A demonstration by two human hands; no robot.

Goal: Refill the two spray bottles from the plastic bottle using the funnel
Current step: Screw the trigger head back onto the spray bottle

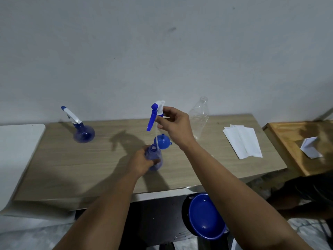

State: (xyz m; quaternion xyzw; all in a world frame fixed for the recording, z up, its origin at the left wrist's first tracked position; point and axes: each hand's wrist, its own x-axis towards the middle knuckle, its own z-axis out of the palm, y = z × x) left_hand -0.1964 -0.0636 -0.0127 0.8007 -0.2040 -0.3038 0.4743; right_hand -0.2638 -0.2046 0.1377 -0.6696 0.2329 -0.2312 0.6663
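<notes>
1. A long wood-grain tabletop [72,168] stands against a pale grey wall [162,51]; a smaller orange-brown wooden table [281,139] sits just beside its right end.
2. A round blue plastic basin [203,215] lies below the near table edge.
3. A clear, uncapped plastic bottle [200,121] stands upright at the back of the table, behind the right hand.
4. Folded white paper sheets [241,141] lie flat to the bottle's right.
5. A round-bellied translucent blue spray bottle [83,134], its white-and-blue trigger head on, stands at the back left.
6. The left hand [142,163] grips a second translucent blue spray bottle [155,157], its neck open, near the table's middle.
7. The right hand [173,123] pinches the removed white-and-blue trigger sprayer head [155,112], held above that bottle; its thin dip tube hangs toward the neck.
8. A small blue plastic funnel [163,141] lies on its side just behind the held bottle.
</notes>
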